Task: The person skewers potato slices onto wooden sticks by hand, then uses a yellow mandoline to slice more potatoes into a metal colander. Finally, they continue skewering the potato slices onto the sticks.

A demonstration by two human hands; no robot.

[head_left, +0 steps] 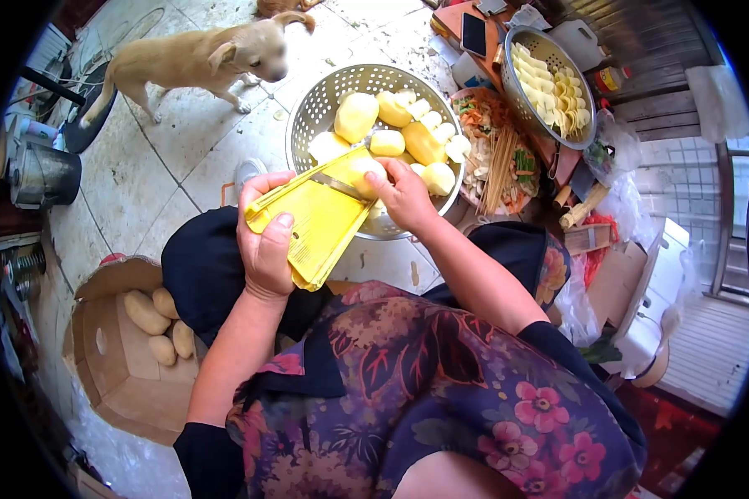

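My left hand (266,241) grips a yellow slicer board (316,218), tilted with its far end resting over a metal colander (324,100). My right hand (404,195) presses a peeled potato (364,176) against the slicer's blade. The colander holds several peeled potatoes (358,116) and cut pieces. I sit low on the floor, with a floral apron over my lap.
A tan dog (195,58) stands on the tiled floor beyond the colander. A cardboard box (112,366) with unpeeled potatoes lies at my left. A second colander (516,41) with sliced potato, a plate of vegetables (499,158) and a phone (474,33) lie at the right.
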